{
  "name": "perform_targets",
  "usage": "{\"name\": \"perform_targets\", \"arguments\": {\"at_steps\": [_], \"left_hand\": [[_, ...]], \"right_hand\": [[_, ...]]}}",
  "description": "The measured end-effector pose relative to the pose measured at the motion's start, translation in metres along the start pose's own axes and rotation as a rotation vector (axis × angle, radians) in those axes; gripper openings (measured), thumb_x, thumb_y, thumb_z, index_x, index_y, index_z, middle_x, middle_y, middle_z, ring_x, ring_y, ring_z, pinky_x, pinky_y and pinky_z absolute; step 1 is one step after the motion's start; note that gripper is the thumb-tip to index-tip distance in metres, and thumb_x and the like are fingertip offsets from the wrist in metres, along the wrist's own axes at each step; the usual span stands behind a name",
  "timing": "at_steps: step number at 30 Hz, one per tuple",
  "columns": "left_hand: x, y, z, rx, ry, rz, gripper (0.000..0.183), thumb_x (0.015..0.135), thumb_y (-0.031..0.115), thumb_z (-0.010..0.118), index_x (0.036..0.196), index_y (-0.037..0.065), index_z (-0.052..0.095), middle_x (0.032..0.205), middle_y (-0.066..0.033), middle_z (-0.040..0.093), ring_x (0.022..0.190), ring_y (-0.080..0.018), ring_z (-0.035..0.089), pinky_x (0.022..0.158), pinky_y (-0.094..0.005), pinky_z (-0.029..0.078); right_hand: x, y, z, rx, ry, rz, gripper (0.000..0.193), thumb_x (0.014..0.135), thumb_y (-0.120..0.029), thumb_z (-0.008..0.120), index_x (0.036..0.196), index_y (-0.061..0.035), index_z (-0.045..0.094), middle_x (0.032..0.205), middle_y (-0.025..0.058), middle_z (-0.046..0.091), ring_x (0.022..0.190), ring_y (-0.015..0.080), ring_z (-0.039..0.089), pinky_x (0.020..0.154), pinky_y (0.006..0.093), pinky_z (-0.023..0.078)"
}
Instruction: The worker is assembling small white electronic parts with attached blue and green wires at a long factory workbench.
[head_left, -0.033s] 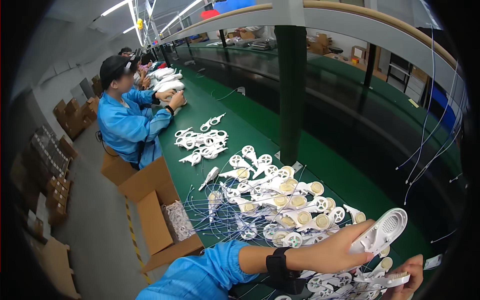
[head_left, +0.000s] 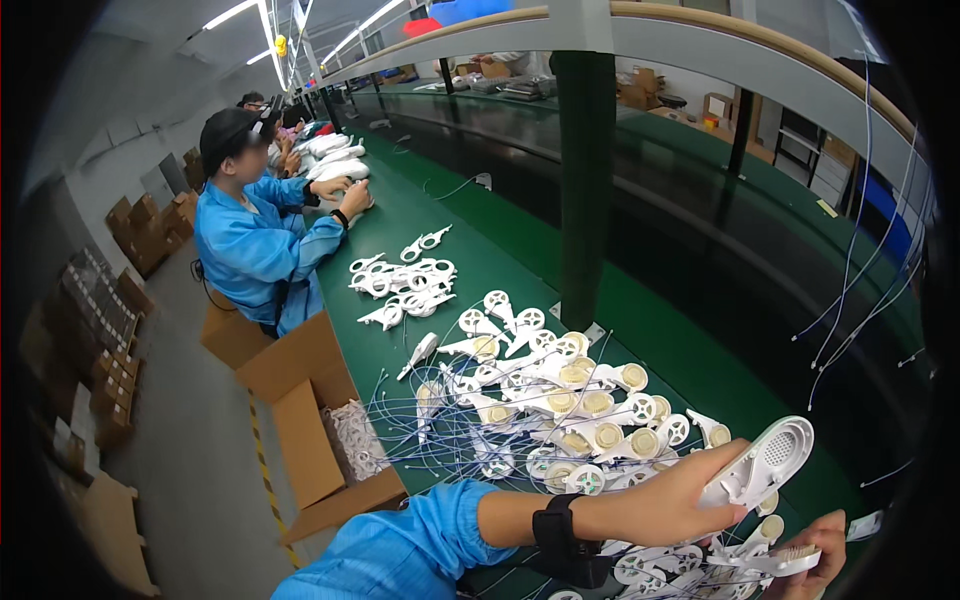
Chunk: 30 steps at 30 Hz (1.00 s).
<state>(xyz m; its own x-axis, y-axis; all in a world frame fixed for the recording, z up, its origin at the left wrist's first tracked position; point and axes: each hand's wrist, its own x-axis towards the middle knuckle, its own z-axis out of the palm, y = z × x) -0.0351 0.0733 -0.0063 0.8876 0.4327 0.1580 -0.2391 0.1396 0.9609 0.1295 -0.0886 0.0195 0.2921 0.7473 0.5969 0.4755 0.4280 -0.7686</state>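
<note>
My left hand (head_left: 680, 495) is closed around a white plastic housing half (head_left: 768, 462); its hollow side shows, with an oval perforated grille at the upper end. At the lower right edge, my right hand (head_left: 828, 550) is curled round a white plastic piece (head_left: 785, 560) with a ribbed, pale part on it. Part of this hand is cut off by the dark rim of the picture. Below and beyond both hands lies a heap of white plastic parts (head_left: 590, 400) with round ends, several carrying cream-coloured discs. Thin blue and white wires (head_left: 430, 440) spread from the heap's left side.
A green workbench (head_left: 400, 215) runs away to the far left, bearing a smaller pile of white ring-ended parts (head_left: 405, 285). An open cardboard box (head_left: 310, 440) stands at its left edge. A co-worker in blue (head_left: 260, 230) sits farther along. A dark green post (head_left: 582, 190) rises behind the heap.
</note>
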Motion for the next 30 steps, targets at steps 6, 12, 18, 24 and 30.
{"name": "perform_targets", "arguments": {"at_steps": [6, 12, 18, 24, 30], "left_hand": [[0.001, 0.004, -0.006, 0.054, -0.142, -0.018, 0.054, 0.092, 0.017, 0.057, 0.135, -0.004, 0.033, 0.126, -0.0233, 0.050, 0.117, -0.0277, 0.050, 0.095, -0.0380, 0.042], [0.001, 0.002, -0.006, 0.126, -0.156, -0.072, 0.047, 0.093, 0.014, 0.054, 0.132, -0.003, 0.032, 0.124, -0.0233, 0.050, 0.116, -0.0292, 0.052, 0.093, -0.0385, 0.042], [0.000, 0.006, -0.006, 0.162, -0.166, -0.081, 0.042, 0.095, 0.016, 0.051, 0.129, -0.001, 0.035, 0.120, -0.0232, 0.053, 0.111, -0.0289, 0.055, 0.087, -0.0390, 0.045], [-0.002, 0.005, -0.007, 0.158, -0.203, -0.131, 0.041, 0.097, 0.023, 0.048, 0.128, 0.000, 0.035, 0.119, -0.0244, 0.053, 0.107, -0.0299, 0.057, 0.083, -0.0387, 0.046], [-0.001, 0.005, -0.007, 0.201, -0.227, -0.117, 0.041, 0.098, 0.026, 0.046, 0.128, 0.000, 0.035, 0.115, -0.0254, 0.055, 0.100, -0.0311, 0.060, 0.080, -0.0382, 0.046]], "right_hand": [[0.001, -0.001, 0.005, 0.136, 0.037, -0.013, 0.022, 0.090, -0.013, 0.062, 0.109, -0.0032, 0.057, 0.086, 0.0111, 0.052, 0.072, 0.0185, 0.052, 0.059, 0.0263, 0.044], [0.005, -0.003, 0.004, 0.096, -0.019, -0.024, 0.022, 0.089, -0.011, 0.063, 0.109, -0.0030, 0.057, 0.090, 0.0137, 0.054, 0.073, 0.0208, 0.054, 0.062, 0.0283, 0.046], [0.006, -0.005, 0.008, 0.098, 0.001, -0.018, 0.024, 0.087, -0.010, 0.065, 0.106, 0.0009, 0.057, 0.091, 0.0146, 0.055, 0.077, 0.0223, 0.054, 0.068, 0.0308, 0.048], [0.006, -0.006, 0.010, 0.044, -0.008, -0.014, 0.024, 0.087, -0.013, 0.067, 0.104, 0.0021, 0.058, 0.093, 0.0148, 0.056, 0.079, 0.0232, 0.056, 0.070, 0.0325, 0.049], [0.004, -0.005, 0.010, 0.028, 0.032, 0.020, 0.024, 0.087, -0.014, 0.068, 0.101, 0.0031, 0.059, 0.095, 0.0158, 0.058, 0.082, 0.0235, 0.058, 0.073, 0.0326, 0.050]]}}
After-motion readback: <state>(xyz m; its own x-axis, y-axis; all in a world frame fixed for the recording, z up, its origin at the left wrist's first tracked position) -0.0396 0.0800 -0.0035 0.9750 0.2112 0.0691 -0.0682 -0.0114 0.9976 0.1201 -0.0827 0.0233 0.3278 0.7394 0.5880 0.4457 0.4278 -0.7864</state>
